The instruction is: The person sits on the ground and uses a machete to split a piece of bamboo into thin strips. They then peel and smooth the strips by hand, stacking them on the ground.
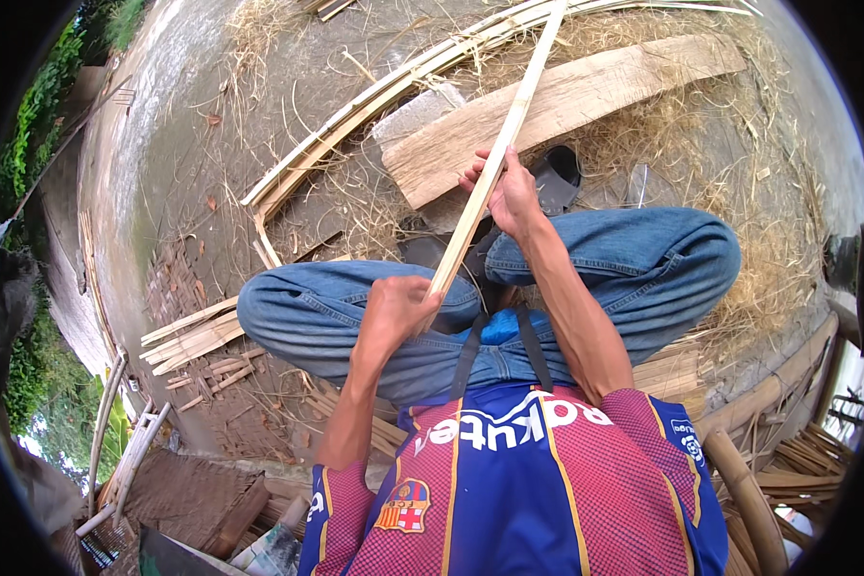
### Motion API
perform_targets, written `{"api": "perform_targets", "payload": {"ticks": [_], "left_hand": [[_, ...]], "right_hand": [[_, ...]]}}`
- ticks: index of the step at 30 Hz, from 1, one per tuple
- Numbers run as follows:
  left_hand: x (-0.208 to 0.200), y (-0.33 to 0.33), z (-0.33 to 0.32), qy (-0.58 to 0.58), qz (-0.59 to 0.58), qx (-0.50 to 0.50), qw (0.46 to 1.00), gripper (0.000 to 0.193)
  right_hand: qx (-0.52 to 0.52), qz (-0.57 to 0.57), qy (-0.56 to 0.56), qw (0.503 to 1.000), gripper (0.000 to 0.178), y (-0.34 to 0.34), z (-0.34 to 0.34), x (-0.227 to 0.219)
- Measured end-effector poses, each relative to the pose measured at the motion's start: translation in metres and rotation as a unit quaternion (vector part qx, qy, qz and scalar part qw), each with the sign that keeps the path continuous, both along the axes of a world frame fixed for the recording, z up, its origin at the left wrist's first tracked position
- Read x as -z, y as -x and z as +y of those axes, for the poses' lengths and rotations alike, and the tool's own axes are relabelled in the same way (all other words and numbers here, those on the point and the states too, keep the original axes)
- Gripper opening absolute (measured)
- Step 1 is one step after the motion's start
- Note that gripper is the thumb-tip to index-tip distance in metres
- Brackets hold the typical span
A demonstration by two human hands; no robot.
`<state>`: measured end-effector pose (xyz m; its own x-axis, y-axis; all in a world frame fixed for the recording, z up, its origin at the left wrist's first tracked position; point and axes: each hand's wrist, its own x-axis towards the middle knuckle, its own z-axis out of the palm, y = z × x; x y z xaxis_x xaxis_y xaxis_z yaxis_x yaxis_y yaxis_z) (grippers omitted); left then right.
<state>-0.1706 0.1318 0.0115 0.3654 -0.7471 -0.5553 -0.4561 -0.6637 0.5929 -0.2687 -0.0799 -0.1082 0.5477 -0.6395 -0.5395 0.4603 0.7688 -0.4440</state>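
Note:
A long, pale split-bamboo strip slants across my lap, from above my left thigh up past the far edge of the view. My left hand is closed around its near end, fingers curled in. Farther along, my right hand grips the strip, with fingertips showing on its left side and the thumb on its right. Beyond my feet lies a broad wooden plank, and the strip passes above it.
Long bamboo strips curve along the ground beyond my left knee. Fine shavings litter the ground at right. Shorter bamboo pieces lie beside my left thigh. A grey block sits by the plank; a bamboo pole is near right.

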Motion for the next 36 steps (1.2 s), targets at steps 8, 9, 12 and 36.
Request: {"api": "perform_targets", "payload": {"ticks": [8,9,12,36], "left_hand": [[-0.005,0.006,-0.01,0.023,-0.028,-0.018,0.999,0.031],[-0.004,0.004,-0.012,0.023,-0.026,-0.018,0.999,0.031],[-0.002,0.001,-0.014,0.028,-0.025,-0.009,0.999,0.03],[0.029,0.029,-0.059,0.039,0.426,-0.169,0.888,0.043]], "right_hand": [[0.054,-0.073,0.001,0.996,0.048,-0.002,-0.001,0.011],[0.062,-0.087,-0.003,0.994,0.048,-0.003,-0.004,0.009],[0.078,-0.055,0.004,0.995,0.049,-0.005,-0.004,0.005],[0.108,-0.015,0.046,0.993,0.037,-0.003,0.02,-0.032]]}}
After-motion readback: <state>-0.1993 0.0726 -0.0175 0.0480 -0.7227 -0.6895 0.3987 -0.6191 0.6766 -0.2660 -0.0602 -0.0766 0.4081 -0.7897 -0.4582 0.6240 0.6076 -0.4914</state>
